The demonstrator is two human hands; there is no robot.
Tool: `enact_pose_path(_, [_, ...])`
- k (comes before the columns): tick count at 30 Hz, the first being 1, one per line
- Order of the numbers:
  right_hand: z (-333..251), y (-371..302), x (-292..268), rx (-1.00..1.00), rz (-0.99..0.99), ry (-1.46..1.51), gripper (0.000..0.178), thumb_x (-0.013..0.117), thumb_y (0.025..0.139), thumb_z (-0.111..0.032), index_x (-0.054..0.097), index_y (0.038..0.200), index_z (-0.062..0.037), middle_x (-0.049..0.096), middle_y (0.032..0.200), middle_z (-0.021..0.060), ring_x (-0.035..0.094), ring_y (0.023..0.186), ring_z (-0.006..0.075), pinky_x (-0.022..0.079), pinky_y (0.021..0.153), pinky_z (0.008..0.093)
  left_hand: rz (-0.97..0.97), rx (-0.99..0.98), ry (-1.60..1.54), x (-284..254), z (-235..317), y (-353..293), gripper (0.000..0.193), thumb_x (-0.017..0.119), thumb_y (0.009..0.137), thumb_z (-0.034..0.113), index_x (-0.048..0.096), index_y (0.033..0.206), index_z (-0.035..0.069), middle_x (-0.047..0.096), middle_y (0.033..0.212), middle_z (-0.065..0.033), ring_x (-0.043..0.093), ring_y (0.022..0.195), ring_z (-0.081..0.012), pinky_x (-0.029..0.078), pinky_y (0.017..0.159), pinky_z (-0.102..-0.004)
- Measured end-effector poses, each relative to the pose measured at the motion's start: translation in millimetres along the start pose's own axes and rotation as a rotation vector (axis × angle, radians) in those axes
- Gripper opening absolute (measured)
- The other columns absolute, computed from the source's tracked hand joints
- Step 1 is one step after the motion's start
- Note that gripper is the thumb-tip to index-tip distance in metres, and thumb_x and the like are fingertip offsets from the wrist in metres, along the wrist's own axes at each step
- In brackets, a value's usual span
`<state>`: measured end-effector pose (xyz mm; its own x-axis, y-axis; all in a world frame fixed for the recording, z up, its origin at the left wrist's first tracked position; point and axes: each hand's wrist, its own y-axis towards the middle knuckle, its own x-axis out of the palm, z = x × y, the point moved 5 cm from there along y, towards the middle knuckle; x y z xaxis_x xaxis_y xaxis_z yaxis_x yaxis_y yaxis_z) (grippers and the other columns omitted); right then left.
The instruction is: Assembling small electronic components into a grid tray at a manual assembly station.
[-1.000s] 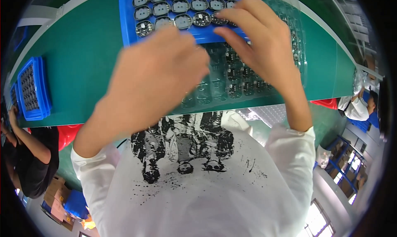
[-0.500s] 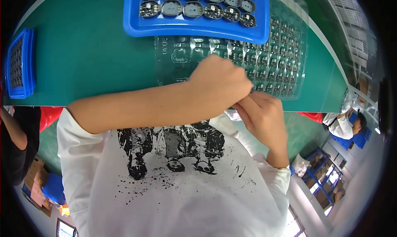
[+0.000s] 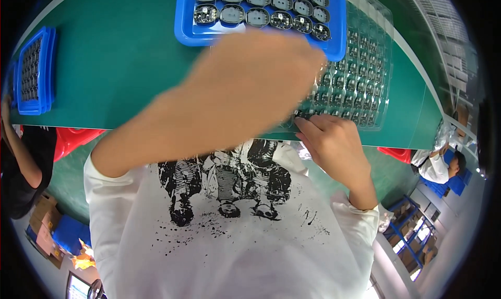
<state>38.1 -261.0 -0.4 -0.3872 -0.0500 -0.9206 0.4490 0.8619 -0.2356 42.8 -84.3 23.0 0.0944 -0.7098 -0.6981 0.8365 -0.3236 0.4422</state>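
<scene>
My left hand [image 3: 261, 72] reaches across toward the near edge of a blue tray [image 3: 183, 25]. It is smeared by motion and its fingers are hidden, so what it holds cannot be seen. In the tray, rows of grey oval housings [image 3: 232, 14] lie, some with a small circuit board [image 3: 205, 14] inside. At the table's near edge, my right hand [image 3: 336, 145] is closed in a pinch by the near corner of a clear plastic blister tray [image 3: 385, 108]. Small dark parts show at its fingertips; which one it grips, if any, I cannot make out. The blister tray holds several small circuit boards.
Stacked blue trays [image 3: 46, 72] with parts stand at the far left of the green table [image 3: 120, 64]. Next to them is another person's arm [image 3: 23, 155]. Red stools [image 3: 75, 141] show below the table edge. At the right another person [image 3: 441, 168] sits.
My left hand has left my right hand's fingertips and moved up and left toward the blue tray. My right hand stays near the table edge. The whole view has shifted slightly.
</scene>
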Motion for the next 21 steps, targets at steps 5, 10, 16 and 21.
enact_pose_path(5, [6,1,-16,-0.024,0.104,0.100,0.018,0.075,0.074,-0.008,0.066,0.089,-0.0011,0.058,0.070,0.0095,0.061,0.065,0.0295,0.047,0.055,0.0399,0.053,-0.039,0.323,-48,-50,-3,0.010,0.071,0.082,0.003,0.065,0.090,0.002,0.059,0.084,-0.0072,0.056,0.076,-0.0264,0.045,0.065,-0.0363])
enact_pose_path(10, [4,37,-58,-0.114,0.470,0.123,0.015,0.073,0.074,-0.001,0.064,0.086,0.0003,0.059,0.085,0.0119,0.058,0.070,0.0312,0.045,0.056,0.0401,0.057,-0.056,0.353,-49,-55,-13,0.012,0.073,0.079,0.001,0.066,0.089,0.001,0.059,0.084,-0.0068,0.054,0.080,-0.0248,0.045,0.068,-0.0357])
enact_pose_path(16, [-9,100,-87,-0.161,0.623,0.214,0.006,0.067,0.078,-0.005,0.063,0.080,-0.0022,0.058,0.090,0.0122,0.059,0.084,0.0298,0.048,0.072,0.0390,0.063,-0.035,0.342,-43,-59,-13,0.013,0.074,0.079,0.002,0.067,0.089,0.002,0.059,0.085,-0.0061,0.054,0.081,-0.0248,0.046,0.069,-0.0367])
enact_pose_path(21, [21,126,-42,-0.849,1.304,-0.348,0.006,0.066,0.076,-0.004,0.062,0.079,-0.0014,0.056,0.095,0.0114,0.056,0.090,0.0280,0.045,0.077,0.0372,0.070,-0.042,0.332,-40,-58,-12,0.013,0.074,0.079,0.004,0.067,0.089,0.002,0.058,0.084,-0.0061,0.054,0.082,-0.0252,0.047,0.071,-0.0373])
